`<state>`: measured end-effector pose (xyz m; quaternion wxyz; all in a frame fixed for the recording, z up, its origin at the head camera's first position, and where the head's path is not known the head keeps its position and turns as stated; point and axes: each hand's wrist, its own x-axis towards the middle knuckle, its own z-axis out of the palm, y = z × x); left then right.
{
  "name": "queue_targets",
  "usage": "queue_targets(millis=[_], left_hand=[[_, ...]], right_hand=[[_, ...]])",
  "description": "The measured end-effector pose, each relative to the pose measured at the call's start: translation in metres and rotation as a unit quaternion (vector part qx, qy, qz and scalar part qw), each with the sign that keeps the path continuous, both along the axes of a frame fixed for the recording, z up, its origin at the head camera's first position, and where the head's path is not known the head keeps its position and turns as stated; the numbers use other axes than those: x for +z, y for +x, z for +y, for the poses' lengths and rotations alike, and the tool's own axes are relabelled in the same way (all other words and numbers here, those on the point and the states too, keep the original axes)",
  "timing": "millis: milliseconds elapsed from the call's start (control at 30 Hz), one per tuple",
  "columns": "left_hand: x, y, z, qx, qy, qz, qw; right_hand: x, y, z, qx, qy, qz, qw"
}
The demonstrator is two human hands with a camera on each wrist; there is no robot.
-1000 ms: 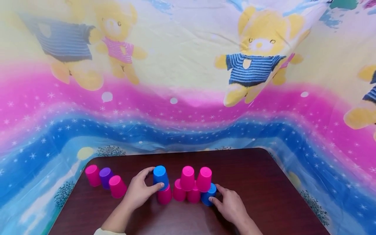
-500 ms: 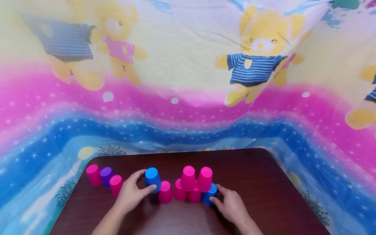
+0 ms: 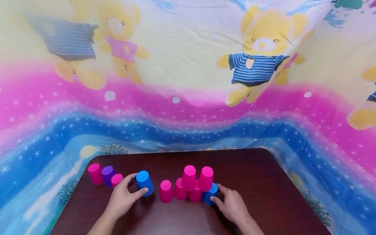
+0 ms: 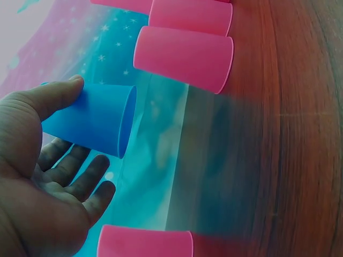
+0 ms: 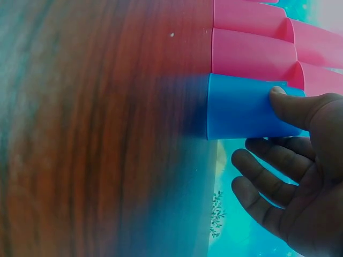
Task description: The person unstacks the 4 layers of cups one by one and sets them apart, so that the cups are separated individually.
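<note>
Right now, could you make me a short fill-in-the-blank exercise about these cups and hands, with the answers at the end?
1. The left hand holds a cup coloured ____.
2. The blue cup at the right hand stands with its opening facing ____.
3. The two upper cups are coloured ____.
4. Between two pink cups at the far left, the middle cup is coloured ____.

Missing words: blue; down; pink; purple.

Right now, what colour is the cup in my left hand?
The cup is blue, clearest in the left wrist view.
</note>
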<state>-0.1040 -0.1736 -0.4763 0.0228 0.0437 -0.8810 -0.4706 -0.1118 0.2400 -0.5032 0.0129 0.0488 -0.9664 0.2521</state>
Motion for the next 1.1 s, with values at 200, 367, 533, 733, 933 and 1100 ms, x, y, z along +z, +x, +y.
queue_targets(millis=[200, 367, 533, 733, 933, 1100], left_hand=[[-0.004, 0.006, -0.010, 0.016, -0.007, -0.017, 0.9997], [-0.008, 0.011, -0.019, 0.027, -0.019, -0.026, 0.9991], [-0.009, 0.018, -0.029, 0.037, -0.022, -0.022, 0.9988], [-0.014, 0.025, -0.041, 0.044, -0.028, -0.022, 0.9984], [-0.017, 0.029, -0.051, 0.056, -0.034, -0.043, 0.9969], [-0.018, 0.031, -0.060, 0.065, -0.034, -0.064, 0.9952]], right_hand=[[0.000, 0.000, 0.000, -0.001, -0.001, -0.005, 1.0000], [0.001, 0.000, 0.000, -0.003, 0.001, -0.006, 1.0000], [0.001, 0.000, -0.001, -0.006, 0.002, -0.010, 0.9999], [0.001, -0.001, 0.000, -0.006, 0.000, -0.010, 0.9999], [0.001, 0.000, 0.000, -0.006, -0.003, -0.009, 0.9999], [0.001, 0.000, -0.001, -0.004, -0.002, -0.008, 1.0000]])
